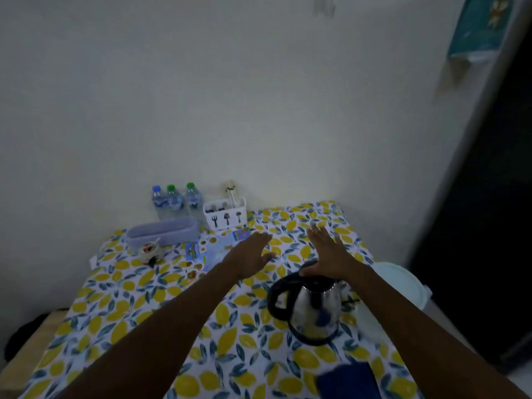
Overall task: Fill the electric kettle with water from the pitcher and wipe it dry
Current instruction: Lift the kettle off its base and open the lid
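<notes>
Nothing filled or wiped yet: we are only reaching out over the kettle.

From the head view, we see both our hands stretched forward above the lemon-print surface [121,306], each grip spread wide and holding nothing; the left hand [250,254] hovers over bare cloth, and the right hand [328,256] hangs over the far rim of the steel electric kettle [312,309], its heel looking to touch the black lid, though we cannot tell for sure. The kettle stands upright to our right with its black handle turned left. A dark blue cloth [345,380], likely our wiper, lies at the near edge. We see no pitcher; three water bottles [174,201] stand by the wall. By our judgement, pouring and drying both remain.
</notes>
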Demonstrator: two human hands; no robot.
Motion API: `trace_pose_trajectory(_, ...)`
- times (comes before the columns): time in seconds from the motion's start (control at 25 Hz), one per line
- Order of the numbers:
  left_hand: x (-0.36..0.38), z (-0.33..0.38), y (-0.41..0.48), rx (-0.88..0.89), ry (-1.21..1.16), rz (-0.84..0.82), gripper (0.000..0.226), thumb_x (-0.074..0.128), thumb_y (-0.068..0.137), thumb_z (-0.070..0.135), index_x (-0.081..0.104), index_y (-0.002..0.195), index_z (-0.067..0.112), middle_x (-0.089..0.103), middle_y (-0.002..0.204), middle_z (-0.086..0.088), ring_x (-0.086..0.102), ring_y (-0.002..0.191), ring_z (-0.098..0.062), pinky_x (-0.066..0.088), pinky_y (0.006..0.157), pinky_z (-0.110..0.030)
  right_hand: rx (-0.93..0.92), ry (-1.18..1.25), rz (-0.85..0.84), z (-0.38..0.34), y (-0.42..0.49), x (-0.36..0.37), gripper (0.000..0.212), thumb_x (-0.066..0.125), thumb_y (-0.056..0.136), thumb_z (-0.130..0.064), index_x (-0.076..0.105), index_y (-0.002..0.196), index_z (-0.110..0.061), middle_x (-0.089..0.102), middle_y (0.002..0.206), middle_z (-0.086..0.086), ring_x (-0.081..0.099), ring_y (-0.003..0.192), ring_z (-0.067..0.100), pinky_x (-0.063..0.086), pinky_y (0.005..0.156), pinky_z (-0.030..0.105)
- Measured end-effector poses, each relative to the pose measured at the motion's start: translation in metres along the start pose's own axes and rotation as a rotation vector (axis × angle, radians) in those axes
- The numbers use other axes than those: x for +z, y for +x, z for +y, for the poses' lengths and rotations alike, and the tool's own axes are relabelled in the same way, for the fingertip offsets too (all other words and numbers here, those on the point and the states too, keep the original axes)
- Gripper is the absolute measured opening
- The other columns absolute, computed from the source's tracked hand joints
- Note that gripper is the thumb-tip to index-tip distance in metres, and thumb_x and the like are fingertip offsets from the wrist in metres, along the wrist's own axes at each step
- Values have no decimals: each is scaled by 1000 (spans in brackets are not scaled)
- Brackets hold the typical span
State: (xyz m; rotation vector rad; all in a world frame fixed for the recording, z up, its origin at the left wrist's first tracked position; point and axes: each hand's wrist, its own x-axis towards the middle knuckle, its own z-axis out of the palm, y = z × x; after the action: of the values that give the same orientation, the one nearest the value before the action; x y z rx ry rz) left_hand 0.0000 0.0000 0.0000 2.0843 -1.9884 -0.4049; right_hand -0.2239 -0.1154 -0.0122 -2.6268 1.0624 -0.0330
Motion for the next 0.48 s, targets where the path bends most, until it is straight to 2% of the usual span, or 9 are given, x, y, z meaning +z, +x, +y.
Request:
trace_pose_trajectory(0.08, 30, 8, -2, -33, -88, -68, 62, 40, 100, 45, 21, 151, 18, 18, 162, -6, 15, 149, -23, 18, 120, -39, 37, 20, -63, 14, -10, 17, 124, 64, 69, -73, -10, 152, -17, -20, 160, 3, -16, 147, 24, -1, 118, 54)
trace_pose_trajectory(0.16, 65, 18, -8, -69, -176, -143, 60, 42, 99, 47, 26, 149, 18, 27, 159, -8, 27, 145, -26, 26, 117, -42, 86, 52, -60, 23, -27, 47, 119, 67, 72, -67, -6, 152, -16, -14, 162, 6, -8, 149, 26, 6, 119, 53)
trace_pose_trajectory(0.2, 79, 23, -7, -71, -216, -177, 59, 43, 98, 49, 32, 146, 18, 38, 152, -10, 39, 137, -28, 35, 111, -45, 102, 73, -13, 23, -35, 62, 116, 69, 73, -61, -1, 152, -15, -6, 163, 7, 1, 149, 28, 11, 119, 52)
trace_pose_trajectory(0.28, 98, 28, -2, -62, -296, -161, 48, 48, 97, 47, 43, 132, 15, 56, 125, -13, 56, 108, -30, 48, 89, -45, 132, 119, 145, 21, -44, 84, 109, 75, 71, -53, 12, 152, -15, 13, 161, 9, 21, 144, 31, 21, 115, 51)
trace_pose_trajectory(0.36, 108, 29, 1, -93, -368, -86, 34, 51, 97, 39, 45, 119, 14, 57, 105, -10, 57, 88, -28, 45, 71, -39, 154, 182, 225, 22, -45, 90, 107, 79, 67, -50, 20, 150, -15, 23, 158, 9, 30, 138, 34, 28, 112, 52)
trace_pose_trajectory(0.48, 120, 24, 3, -113, -427, -4, 29, 55, 95, 38, 46, 111, 16, 55, 93, -6, 55, 78, -24, 37, 61, -29, 154, 194, 243, 23, -42, 94, 108, 81, 63, -49, 26, 148, -12, 28, 155, 11, 33, 134, 39, 31, 109, 55)
